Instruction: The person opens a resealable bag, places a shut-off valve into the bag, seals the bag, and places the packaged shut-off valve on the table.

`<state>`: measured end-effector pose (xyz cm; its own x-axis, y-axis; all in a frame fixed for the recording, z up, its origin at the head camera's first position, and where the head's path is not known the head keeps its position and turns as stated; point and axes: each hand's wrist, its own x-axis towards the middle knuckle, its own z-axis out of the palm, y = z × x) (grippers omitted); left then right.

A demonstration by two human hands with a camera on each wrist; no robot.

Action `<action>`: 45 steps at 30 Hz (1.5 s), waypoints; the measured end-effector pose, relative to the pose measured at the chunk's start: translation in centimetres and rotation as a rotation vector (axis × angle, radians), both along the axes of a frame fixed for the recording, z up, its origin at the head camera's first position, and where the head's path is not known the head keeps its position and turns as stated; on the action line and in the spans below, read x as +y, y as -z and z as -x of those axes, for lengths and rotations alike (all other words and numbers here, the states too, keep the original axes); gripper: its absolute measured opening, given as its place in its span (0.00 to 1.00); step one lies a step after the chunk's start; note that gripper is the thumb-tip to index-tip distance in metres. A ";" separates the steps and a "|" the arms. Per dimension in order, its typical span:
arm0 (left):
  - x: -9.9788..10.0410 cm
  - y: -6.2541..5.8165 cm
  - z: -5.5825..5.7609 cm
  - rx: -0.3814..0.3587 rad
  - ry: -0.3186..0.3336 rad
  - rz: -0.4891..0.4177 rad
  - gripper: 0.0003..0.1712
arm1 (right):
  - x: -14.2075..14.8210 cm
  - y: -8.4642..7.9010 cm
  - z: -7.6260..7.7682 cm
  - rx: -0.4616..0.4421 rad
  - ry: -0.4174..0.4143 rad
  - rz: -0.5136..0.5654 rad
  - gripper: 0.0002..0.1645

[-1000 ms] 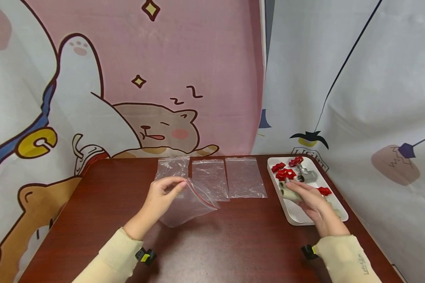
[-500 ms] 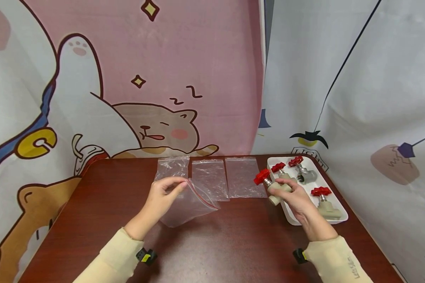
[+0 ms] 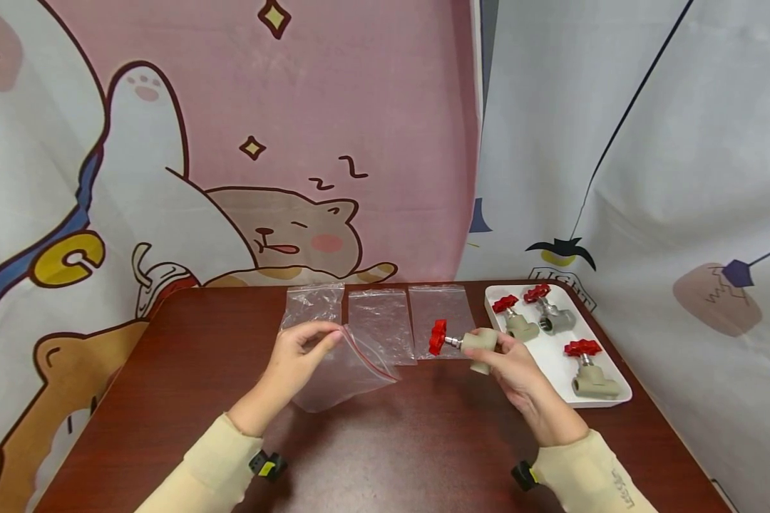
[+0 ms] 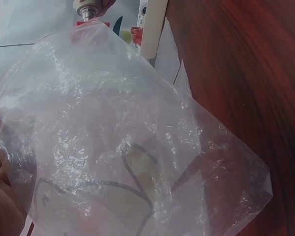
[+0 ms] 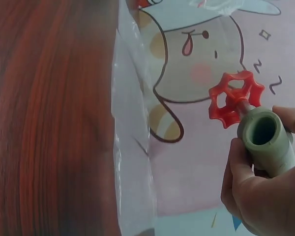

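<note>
In the head view my left hand (image 3: 298, 360) pinches a clear zip-lock bag (image 3: 340, 377) by the corner of its red-striped mouth, which gapes a little. The bag's wrinkled film (image 4: 103, 132) fills most of the left wrist view. To the right, my right hand (image 3: 520, 370) grips a stop valve (image 3: 480, 343) by its beige plastic body, above the table. Its red handwheel (image 5: 236, 98) points left toward the bag, with a gap between. One hollow pipe end of the body faces the right wrist camera.
A white tray (image 3: 545, 395) on the right holds a beige valve (image 3: 521, 328), a metal valve (image 3: 557, 319) and another beige valve (image 3: 594, 381). Three flat clear bags (image 3: 380, 313) lie in a row along the back of the brown table (image 3: 411, 456). Printed curtains stand behind.
My right hand has lifted a beige valve out of the tray and carried it left, turning its handwheel toward the bag. My left hand and its bag have stayed nearly still.
</note>
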<state>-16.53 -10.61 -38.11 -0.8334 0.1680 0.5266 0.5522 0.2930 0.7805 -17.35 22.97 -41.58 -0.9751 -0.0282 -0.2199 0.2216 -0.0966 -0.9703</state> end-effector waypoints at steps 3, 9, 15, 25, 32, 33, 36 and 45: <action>0.2 -0.1 0.0 0.014 -0.020 0.005 0.05 | -0.7 -0.2 -0.1 -0.007 -0.007 0.005 0.33; 0.8 -0.3 -0.1 -0.019 -0.050 0.019 0.06 | -2.1 -0.3 -0.1 0.032 0.011 0.013 0.31; 1.0 1.5 1.1 -0.007 -0.106 0.038 0.06 | -3.8 -0.5 -0.2 0.084 0.057 -0.011 0.30; 1.4 2.6 1.8 0.072 -0.198 0.078 0.06 | -6.3 -0.7 -0.7 0.172 0.054 -0.052 0.27; 2.1 2.5 1.9 0.055 -0.240 0.090 0.06 | -8.8 -1.5 -1.1 0.240 0.064 -0.088 0.26; 2.2 2.5 1.8 0.049 -0.241 0.089 0.06 | -9.1 -1.7 -1.2 0.249 0.066 -0.083 0.26; 2.3 2.4 1.8 0.037 -0.236 0.079 0.06 | -10.1 -2.0 -1.4 0.276 0.068 -0.057 0.26; 2.4 2.6 1.7 0.067 -0.208 0.037 0.07 | -11.5 -2.1 -1.9 0.328 0.083 -0.055 0.25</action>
